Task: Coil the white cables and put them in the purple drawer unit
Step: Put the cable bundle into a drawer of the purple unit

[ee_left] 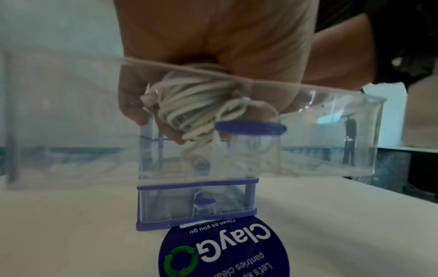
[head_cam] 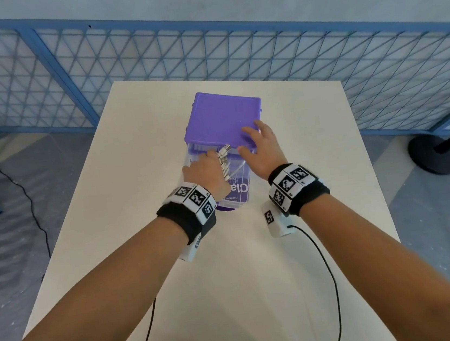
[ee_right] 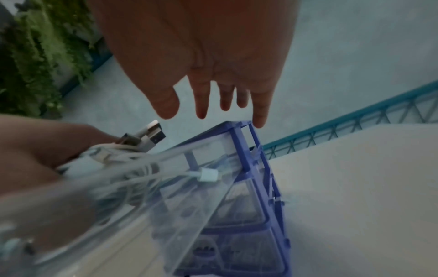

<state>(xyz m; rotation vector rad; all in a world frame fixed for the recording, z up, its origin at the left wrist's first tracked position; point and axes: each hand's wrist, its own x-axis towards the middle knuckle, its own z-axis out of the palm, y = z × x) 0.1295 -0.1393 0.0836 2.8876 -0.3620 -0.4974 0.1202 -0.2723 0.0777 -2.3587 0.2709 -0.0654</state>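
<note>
The purple drawer unit point(head_cam: 222, 114) stands in the middle of the white table point(head_cam: 139, 129), and its clear top drawer point(head_cam: 242, 168) is pulled out toward me. My left hand point(head_cam: 206, 169) grips a coiled bundle of white cables point(head_cam: 224, 160) inside that drawer, with USB plugs sticking up. In the left wrist view the cable bundle point(ee_left: 189, 105) is wrapped by my fingers behind the clear drawer point(ee_left: 331, 135) front. My right hand point(head_cam: 260, 146) rests with straight fingers on the unit's purple top near its front right corner. In the right wrist view the cables' plugs point(ee_right: 151, 135) show beside the drawer unit point(ee_right: 251, 159).
A round blue label point(ee_left: 225, 249) hangs from the unit's lower front. A blue mesh fence point(head_cam: 203, 48) runs behind the table. A black stand base point(head_cam: 434, 154) sits on the floor at right. Black wires trail from my wrist cameras over the near table.
</note>
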